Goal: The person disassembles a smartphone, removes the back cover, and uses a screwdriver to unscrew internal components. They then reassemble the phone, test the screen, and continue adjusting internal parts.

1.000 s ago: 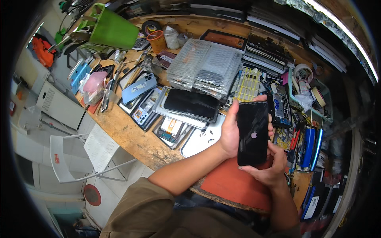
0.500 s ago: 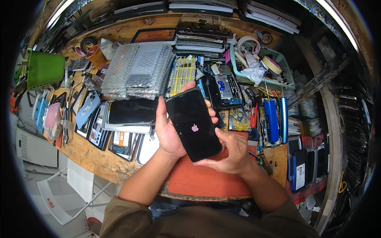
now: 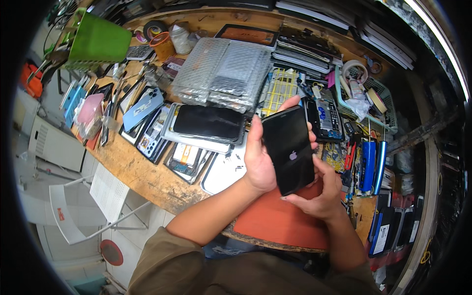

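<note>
View swung left since before, both hands (image 3: 260, 162) gripping black phone (image 3: 289, 150), cluttered wooden workbench (image 3: 142, 172), white chair (image 3: 98, 201)

We see a green bin (image 3: 101, 43) at the far left of our cluttered wooden bench (image 3: 132, 169), bubble-wrap pouches (image 3: 221, 71) behind a dark phone (image 3: 209, 122) on stacked parts, and a mesh basket (image 3: 366, 93) holding tape rolls at the right.

We are in a phone repair workshop: our worn wooden surface (image 3: 142, 172) is crowded with dismantled phones (image 3: 147, 129), bubble-wrapped screen packs (image 3: 221, 73), an opened circuit board (image 3: 325, 114) and tape rolls (image 3: 355, 69).
</note>
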The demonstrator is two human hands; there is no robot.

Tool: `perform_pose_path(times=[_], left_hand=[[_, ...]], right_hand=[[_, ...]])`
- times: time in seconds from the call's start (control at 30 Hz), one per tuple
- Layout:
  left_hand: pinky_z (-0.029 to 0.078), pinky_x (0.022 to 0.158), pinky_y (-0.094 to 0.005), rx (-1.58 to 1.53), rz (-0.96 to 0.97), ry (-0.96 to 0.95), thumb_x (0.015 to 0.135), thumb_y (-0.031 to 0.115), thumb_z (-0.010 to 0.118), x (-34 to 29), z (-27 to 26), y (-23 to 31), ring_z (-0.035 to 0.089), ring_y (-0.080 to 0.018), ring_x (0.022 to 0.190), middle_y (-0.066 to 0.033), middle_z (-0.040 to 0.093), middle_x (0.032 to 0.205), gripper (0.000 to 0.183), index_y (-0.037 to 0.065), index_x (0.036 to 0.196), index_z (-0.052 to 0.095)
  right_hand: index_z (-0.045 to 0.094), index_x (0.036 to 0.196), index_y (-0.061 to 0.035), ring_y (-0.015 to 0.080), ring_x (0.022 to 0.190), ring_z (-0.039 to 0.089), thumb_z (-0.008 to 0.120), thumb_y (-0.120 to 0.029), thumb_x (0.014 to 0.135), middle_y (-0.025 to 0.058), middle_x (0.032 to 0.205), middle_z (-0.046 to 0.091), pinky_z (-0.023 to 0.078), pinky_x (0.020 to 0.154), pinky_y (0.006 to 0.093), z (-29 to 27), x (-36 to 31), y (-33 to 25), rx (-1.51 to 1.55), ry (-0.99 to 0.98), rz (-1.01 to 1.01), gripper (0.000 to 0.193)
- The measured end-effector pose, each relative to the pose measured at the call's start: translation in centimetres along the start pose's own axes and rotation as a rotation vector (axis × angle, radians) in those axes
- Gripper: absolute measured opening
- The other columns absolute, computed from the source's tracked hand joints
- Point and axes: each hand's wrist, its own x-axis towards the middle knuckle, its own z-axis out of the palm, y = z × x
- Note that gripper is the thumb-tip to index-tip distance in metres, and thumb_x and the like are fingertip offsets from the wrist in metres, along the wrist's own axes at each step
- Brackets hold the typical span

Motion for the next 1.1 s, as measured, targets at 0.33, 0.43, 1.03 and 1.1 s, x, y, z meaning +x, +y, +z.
perform_pose_path(times=[0.33,0.43,1.03,1.1], left_hand=[[0.051,0.116,-0.0419,0.178,0.021,0.23,0.117,0.055,0.032,-1.0,0.1,-2.7,0.067,-0.024,0.128,-0.0116,0.07,0.137,0.07,0.004,0.16,0.05],[0.052,0.114,-0.0404,0.23,-0.032,0.18,0.117,0.054,0.035,-0.9,-0.1,-2.7,0.068,-0.0224,0.124,-0.0095,0.071,0.135,0.067,0.002,0.153,0.056],[0.041,0.058,-0.0376,1.392,0.629,-0.311,0.093,0.011,0.072,-2.3,1.8,-2.0,0.051,-0.0243,0.06,-0.0074,0.054,0.071,0.011,0.002,0.089,0.067],[0.042,0.057,-0.0349,1.425,0.716,-0.368,0.095,0.011,0.071,-1.9,2.1,-1.9,0.055,-0.0216,0.061,-0.0088,0.063,0.077,0.013,0.002,0.088,0.066]], right_hand=[[0.045,0.157,0.0106,0.042,0.129,0.062,0.094,-0.015,0.073,0.0282,0.138,0.059,0.052,0.108,0.0472,0.3,0.0,-0.3,-0.119,-0.065,0.201,0.101],[0.044,0.158,0.0096,0.0437,0.13,0.063,0.094,-0.013,0.072,0.0291,0.138,0.06,0.053,0.109,0.0466,0.3,-0.1,-0.1,-0.188,-0.016,0.215,0.103],[0.035,0.16,0.0003,0.0202,0.115,0.069,0.083,-0.008,0.092,0.0174,0.134,0.065,0.059,0.091,0.0311,0.3,-0.2,0.7,0.564,0.218,0.602,0.084],[0.042,0.157,-0.001,0.0209,0.116,0.07,0.088,-0.008,0.085,0.0163,0.136,0.067,0.059,0.089,0.0321,0.6,-0.1,1.0,0.452,0.191,0.539,0.086]])
